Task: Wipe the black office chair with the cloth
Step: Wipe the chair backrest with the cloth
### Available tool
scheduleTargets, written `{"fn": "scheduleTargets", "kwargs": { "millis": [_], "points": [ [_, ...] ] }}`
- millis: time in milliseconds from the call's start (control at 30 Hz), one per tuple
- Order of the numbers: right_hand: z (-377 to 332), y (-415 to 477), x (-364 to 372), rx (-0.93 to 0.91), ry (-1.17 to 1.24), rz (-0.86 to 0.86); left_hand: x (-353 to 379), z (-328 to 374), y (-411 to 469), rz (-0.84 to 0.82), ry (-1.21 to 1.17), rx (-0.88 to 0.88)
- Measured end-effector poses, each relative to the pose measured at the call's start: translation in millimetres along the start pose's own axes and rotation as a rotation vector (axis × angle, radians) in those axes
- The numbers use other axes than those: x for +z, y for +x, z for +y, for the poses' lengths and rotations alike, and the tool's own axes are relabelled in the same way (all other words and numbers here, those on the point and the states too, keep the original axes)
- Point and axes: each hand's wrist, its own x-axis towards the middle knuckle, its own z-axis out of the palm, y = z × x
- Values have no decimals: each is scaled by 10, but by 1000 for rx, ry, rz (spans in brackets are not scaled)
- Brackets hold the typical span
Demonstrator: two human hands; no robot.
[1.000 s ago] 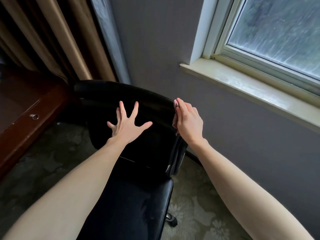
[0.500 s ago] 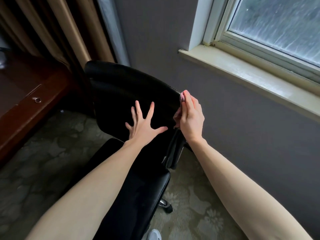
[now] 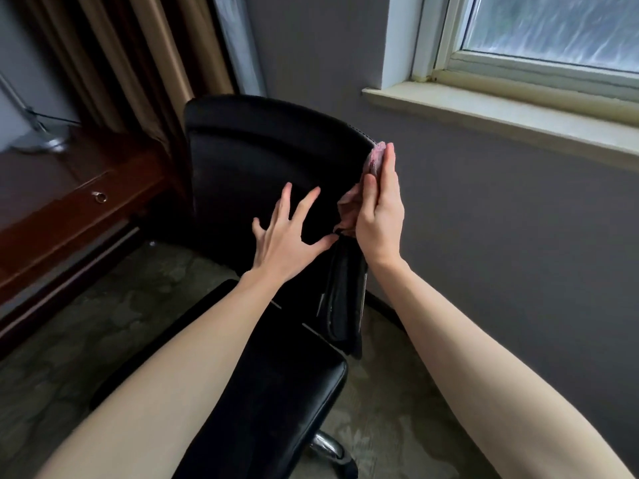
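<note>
Mid-frame, the flat right hand point(image 3: 378, 219) is pressing the cloth point(image 3: 375, 159) along the chair point(image 3: 262, 160) back's edge while the spread, empty left hand point(image 3: 287, 240) is bracing it; the seat likely remains.

Head camera: we are looking forward and down.
Nearness: we are hanging close over the black office chair point(image 3: 262, 160), at 12 o'clock.
</note>
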Motion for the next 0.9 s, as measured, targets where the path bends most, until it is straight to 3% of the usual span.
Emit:
{"fn": "scheduleTargets", "kwargs": {
  "millis": [267,533,900],
  "points": [
    [650,-298,195,-90,190,1,392,-177,-7,144,-108,73],
    [1535,-1057,301,-113,230,-119,773,-367,-136,204,-178,104],
    [1061,-422,287,-265,171,-98,824,-340,-100,208,-242,76]
  ]
}}
